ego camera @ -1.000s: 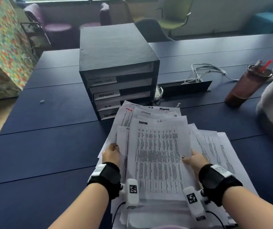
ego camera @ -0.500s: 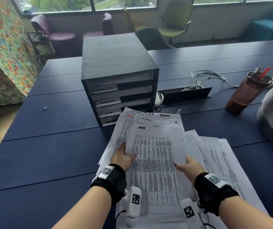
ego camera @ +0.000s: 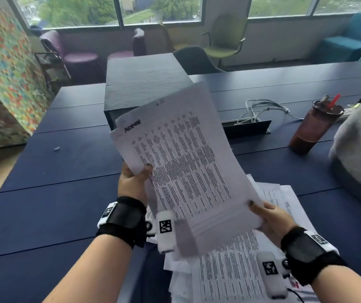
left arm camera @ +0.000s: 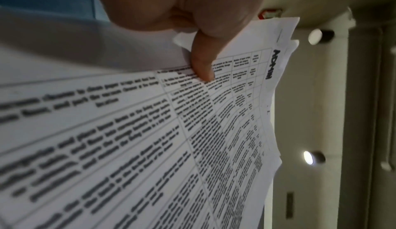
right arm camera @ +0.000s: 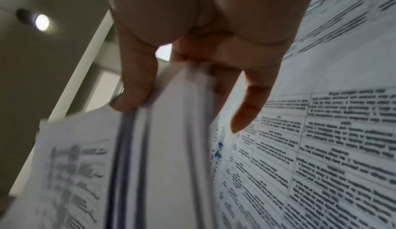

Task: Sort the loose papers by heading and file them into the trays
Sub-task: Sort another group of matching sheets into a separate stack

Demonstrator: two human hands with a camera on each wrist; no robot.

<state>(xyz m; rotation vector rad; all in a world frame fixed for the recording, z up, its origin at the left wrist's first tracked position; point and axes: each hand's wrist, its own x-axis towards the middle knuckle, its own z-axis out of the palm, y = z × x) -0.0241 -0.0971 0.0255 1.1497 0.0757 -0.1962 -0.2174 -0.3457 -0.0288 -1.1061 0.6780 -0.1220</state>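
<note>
Both my hands hold up a small bundle of printed sheets (ego camera: 186, 162) whose top page is headed ADMIN, tilted in front of the black tray cabinet (ego camera: 144, 82). My left hand (ego camera: 134, 178) pinches the bundle's left edge, thumb on the printed side (left arm camera: 202, 66). At the lower right corner my right hand (ego camera: 267, 217) pinches it, thumb on top and fingers beneath (right arm camera: 137, 87). More loose papers (ego camera: 240, 272) lie spread on the dark blue table (ego camera: 65, 193) under my hands. The raised sheets hide the tray fronts and their labels.
A dark tumbler with a red straw (ego camera: 316, 124) stands at the right, next to a grey cloth-covered shape (ego camera: 358, 149). White cables (ego camera: 262, 108) run into an open cable hatch (ego camera: 247, 127) behind the cabinet. Chairs stand beyond the table.
Both hands gripped the ADMIN-headed sheets that lay on the pile and lifted them off the table, tilting them up in front of the cabinet. The view has tipped upward.
</note>
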